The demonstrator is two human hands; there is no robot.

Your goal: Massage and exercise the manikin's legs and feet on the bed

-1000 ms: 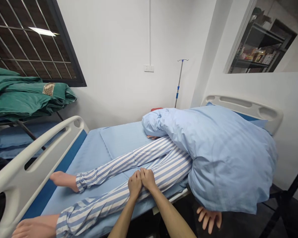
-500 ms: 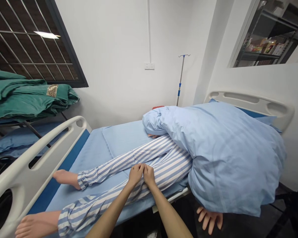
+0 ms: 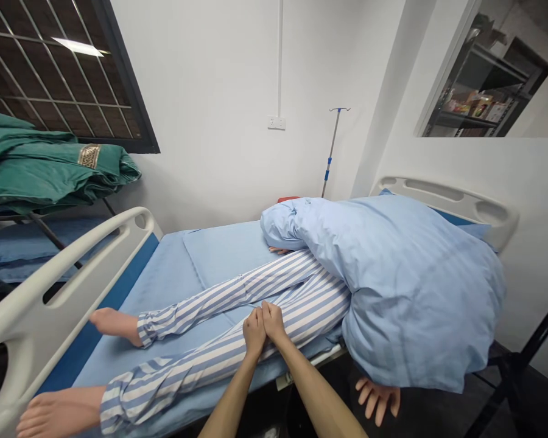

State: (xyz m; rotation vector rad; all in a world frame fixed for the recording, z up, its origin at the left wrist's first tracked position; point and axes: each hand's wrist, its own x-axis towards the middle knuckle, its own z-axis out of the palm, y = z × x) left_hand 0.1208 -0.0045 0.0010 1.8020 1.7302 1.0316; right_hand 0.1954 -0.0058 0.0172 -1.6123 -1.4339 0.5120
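My left hand [image 3: 254,331] and my right hand [image 3: 273,319] are closed side by side, knuckles touching, over the near thigh of a mannequin-like figure lying on the bed. Its striped trousers [image 3: 319,307] are white and blue. The fingertips are curled out of sight, so I cannot tell if they grip any cloth. A light blue quilt [image 3: 406,274] lies bunched over the figure's upper body and hides its head. Both bare feet [image 3: 64,409] point to the left. One of the figure's hands [image 3: 378,398] hangs from under the quilt at the near side.
The bed has a pale footboard [image 3: 84,267] at left and a headboard [image 3: 466,198] at right. An IV pole [image 3: 331,152] stands by the wall. Folded green cloth [image 3: 50,167] lies on a rack at far left. A black chair [image 3: 525,359] is at the right edge.
My hands have drawn closer, and my left has turned into a more upright fist. The view has shifted slightly; the figure and quilt stay as they were.
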